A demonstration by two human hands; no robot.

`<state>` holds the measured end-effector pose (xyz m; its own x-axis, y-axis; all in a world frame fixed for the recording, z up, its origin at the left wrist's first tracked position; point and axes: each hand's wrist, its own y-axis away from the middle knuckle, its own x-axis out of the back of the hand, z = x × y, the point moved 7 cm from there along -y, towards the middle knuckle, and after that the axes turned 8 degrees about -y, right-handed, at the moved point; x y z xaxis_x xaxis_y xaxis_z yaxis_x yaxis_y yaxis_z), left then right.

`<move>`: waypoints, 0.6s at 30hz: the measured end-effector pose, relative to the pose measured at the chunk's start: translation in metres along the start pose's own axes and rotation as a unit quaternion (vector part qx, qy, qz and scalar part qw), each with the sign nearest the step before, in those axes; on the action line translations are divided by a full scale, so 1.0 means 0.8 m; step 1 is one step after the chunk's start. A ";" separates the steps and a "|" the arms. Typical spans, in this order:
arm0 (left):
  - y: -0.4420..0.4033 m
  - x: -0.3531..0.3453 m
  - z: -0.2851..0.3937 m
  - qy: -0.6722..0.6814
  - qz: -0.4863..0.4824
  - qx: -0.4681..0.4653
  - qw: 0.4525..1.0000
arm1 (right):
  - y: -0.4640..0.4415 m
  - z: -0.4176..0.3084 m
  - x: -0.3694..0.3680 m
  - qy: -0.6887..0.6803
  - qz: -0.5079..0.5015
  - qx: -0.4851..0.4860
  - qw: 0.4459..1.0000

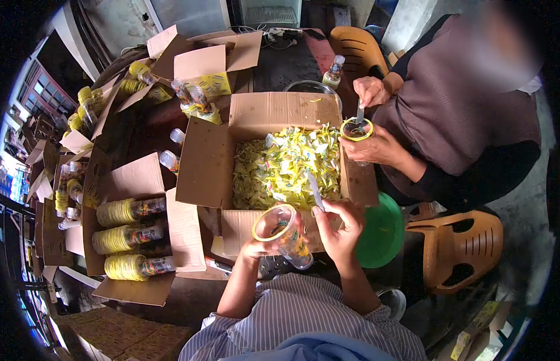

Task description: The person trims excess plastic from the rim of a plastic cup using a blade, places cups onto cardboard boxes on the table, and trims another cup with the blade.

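Observation:
My left hand [259,248] is closed around a clear printed plastic cup [297,248] with a yellow rim. The cup is tilted, its mouth facing up and left. In my right hand [341,227] is a slim, pale-bladed knife [315,189], pinched between thumb and fingers with the blade pointing up. The knife is apart from the cup. Just beyond both hands stands an open cardboard box [274,108] filled with yellow and white scraps [286,168].
At the right, another person's hands [382,144] hold a knife against a yellow-rimmed cup [357,129]. A cardboard box [186,231] of stacked cups [132,237] lies left. A green basin [382,234] and orange chair [463,249] stand right.

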<state>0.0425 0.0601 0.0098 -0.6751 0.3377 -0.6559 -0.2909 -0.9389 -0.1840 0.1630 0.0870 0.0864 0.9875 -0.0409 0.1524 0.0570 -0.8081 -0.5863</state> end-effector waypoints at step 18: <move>0.018 0.026 0.008 -0.118 0.087 -0.001 0.989 | 0.024 -0.054 -0.020 0.190 -0.074 0.191 0.960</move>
<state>0.0198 0.0538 -0.0022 -0.8546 0.1767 -0.4882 -0.1545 -0.9843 -0.0857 0.1419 0.0466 0.1069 0.8434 -0.2128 0.4934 0.3142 -0.5495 -0.7741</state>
